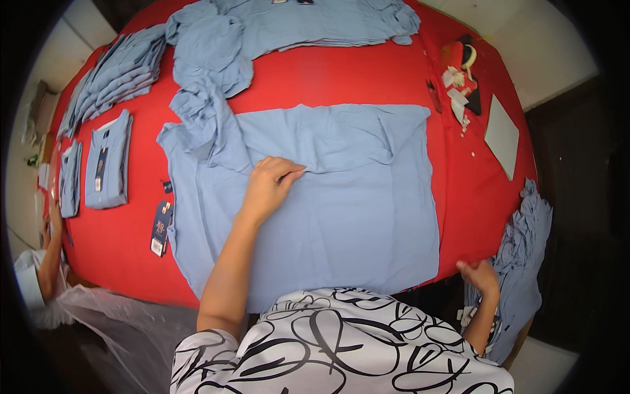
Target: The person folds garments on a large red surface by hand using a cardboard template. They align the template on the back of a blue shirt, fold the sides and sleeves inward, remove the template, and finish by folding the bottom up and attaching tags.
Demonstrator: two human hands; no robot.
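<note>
A light blue shirt [341, 223] lies spread flat in front of me, its upper part folded over and one sleeve [207, 121] bunched at the far left. My left hand [270, 187] rests on its middle, thumb and fingers pinching the cloth at the folded edge. Off the shirt's near right corner, my right hand [482, 276] hovers by the table edge, fingers slightly apart and holding nothing visible. Beside it hangs a crumpled pile of blue shirts [525, 243]. Dark hang tags [159, 228] lie at the shirt's left side.
The table has a red cloth [315, 72]. Folded shirts [108, 161] and a stack of shirts [125, 75] lie left; more shirts [315, 26] lie at the far side. Tape [468, 58], scraps and a white card [503, 136] sit right. Another person's hand [54, 220] touches the left edge.
</note>
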